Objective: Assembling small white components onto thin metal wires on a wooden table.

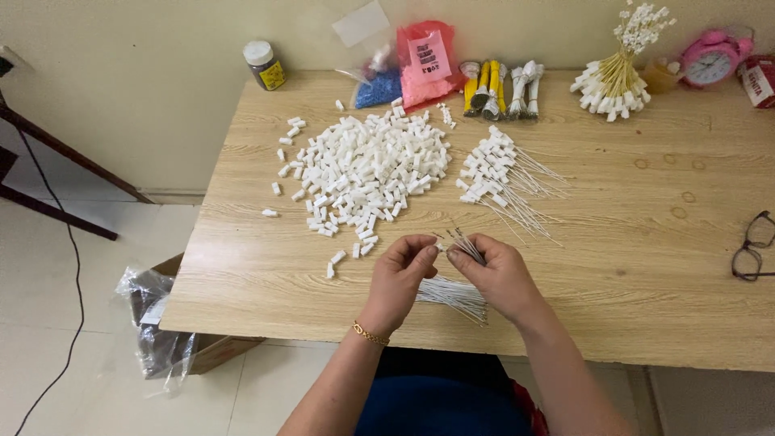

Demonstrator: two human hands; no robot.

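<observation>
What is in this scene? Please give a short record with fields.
left hand: pinches the tip of a wire
right hand: holds a bundle of thin white wires
pile: small white plastic connectors, ahead of the hands
finished pieces: wires with connectors, right of the pile
table: light wood
glasses: right edge

The table (646, 266) has a matt, pale wood-grain surface. On it, the heap of small connector housings (367, 173) looks like smooth white plastic; behind the heap, glossy clear plastic bags (404, 69) crinkle.
</observation>
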